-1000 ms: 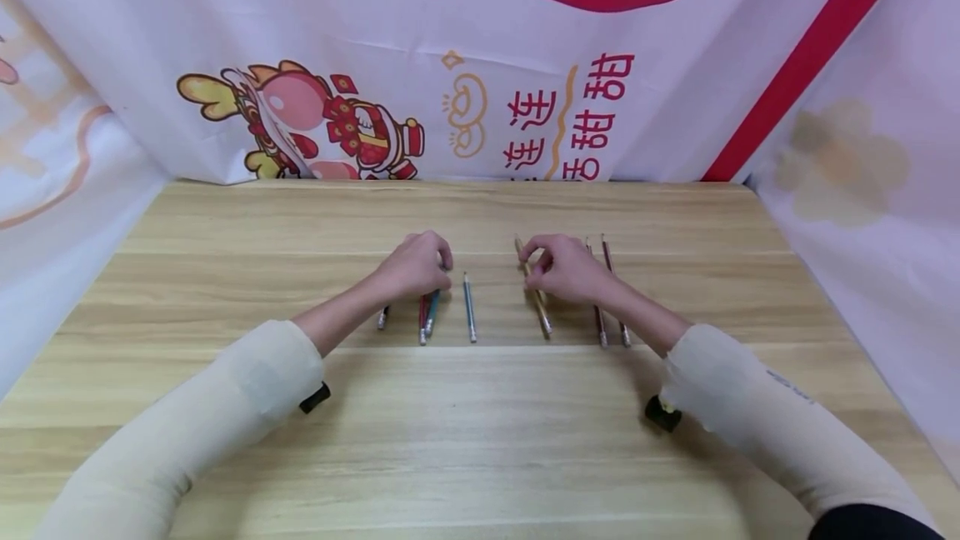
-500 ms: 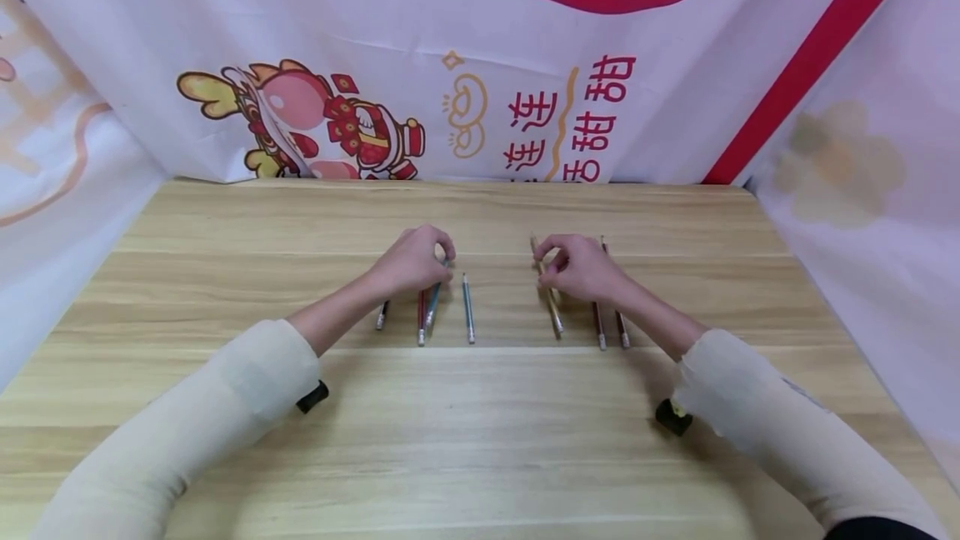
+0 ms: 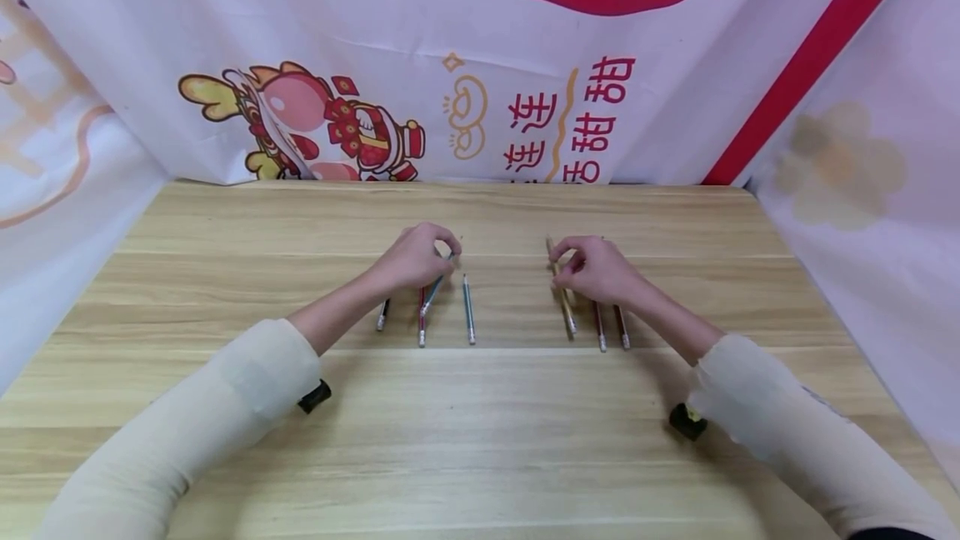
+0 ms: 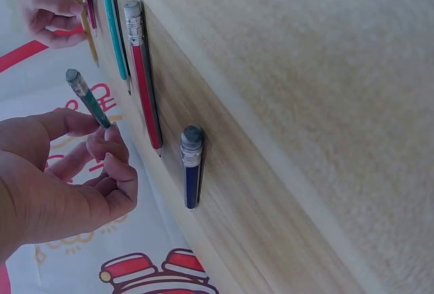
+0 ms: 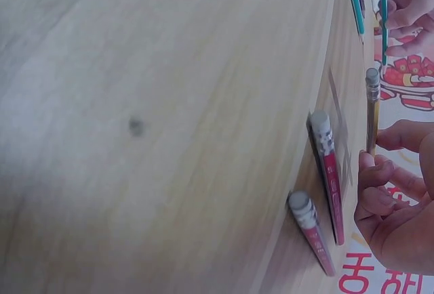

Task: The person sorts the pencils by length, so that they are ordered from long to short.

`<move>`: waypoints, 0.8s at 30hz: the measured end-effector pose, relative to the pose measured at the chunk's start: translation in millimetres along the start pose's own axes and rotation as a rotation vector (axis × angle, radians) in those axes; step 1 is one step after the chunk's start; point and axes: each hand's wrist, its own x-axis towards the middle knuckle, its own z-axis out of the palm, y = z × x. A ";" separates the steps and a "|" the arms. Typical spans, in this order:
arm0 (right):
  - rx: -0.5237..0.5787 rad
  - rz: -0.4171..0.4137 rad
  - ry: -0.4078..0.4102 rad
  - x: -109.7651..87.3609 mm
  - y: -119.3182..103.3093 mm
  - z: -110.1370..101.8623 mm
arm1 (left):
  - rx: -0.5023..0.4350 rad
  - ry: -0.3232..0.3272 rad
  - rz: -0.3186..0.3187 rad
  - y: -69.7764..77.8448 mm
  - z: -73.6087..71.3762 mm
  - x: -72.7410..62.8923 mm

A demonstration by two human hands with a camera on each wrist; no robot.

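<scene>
My left hand (image 3: 418,257) pinches a teal pencil (image 4: 89,99) between thumb and fingers, its eraser end raised off the table. Below that hand lie a red pencil (image 4: 144,80) and a dark blue pencil (image 4: 192,182). Another teal pencil (image 3: 468,311) lies on the table just to the right. A yellow-gold pencil (image 5: 372,114) is pinched in my right hand (image 3: 598,269), slanting with its eraser end toward me. Two dark red pencils, a nearer-in one (image 3: 600,327) and an outer one (image 3: 622,327), lie partly hidden beneath the right hand and wrist.
The wood-grain table (image 3: 450,440) carries the pencils in a loose row. Behind it hangs a white and red printed cloth (image 3: 337,23), with further cloth at both sides. Black wrist cameras sit under the left sleeve (image 3: 255,373) and right sleeve (image 3: 772,423).
My right hand has moved to the right with the yellow-gold pencil, toward the dark red ones. My left hand has lifted and tilted the teal pencil, its eraser end rising above the red pencil.
</scene>
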 end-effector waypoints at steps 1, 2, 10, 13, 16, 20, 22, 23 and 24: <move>0.002 0.003 0.002 -0.5 1.1 -0.5 | -0.005 0.001 0.001 -0.2 0.1 0.1; 0.004 0.006 0.003 -1.2 1.7 -1.1 | -0.007 0.005 0.004 -0.5 0.3 0.4; -0.004 0.014 0.012 -4.3 8.8 -2.8 | -0.013 0.017 0.010 1.7 1.4 1.0; -0.005 0.016 0.015 -5.0 9.5 -3.3 | -0.022 0.015 0.004 3.3 1.3 0.2; -0.002 0.012 0.020 -5.3 9.7 -3.9 | -0.035 0.011 0.000 4.3 1.6 -0.1; -0.006 0.017 0.028 -6.3 9.8 -5.3 | -0.086 0.015 -0.020 5.7 2.6 -0.1; -0.006 0.024 0.028 -6.9 10.2 -6.0 | -0.116 0.017 -0.031 6.7 3.4 0.0; -0.005 0.029 0.026 -7.2 10.2 -6.2 | -0.129 0.018 -0.033 7.2 3.7 -0.1; -0.004 0.032 0.025 -7.5 10.3 -6.3 | -0.137 0.018 -0.034 7.8 4.0 -0.1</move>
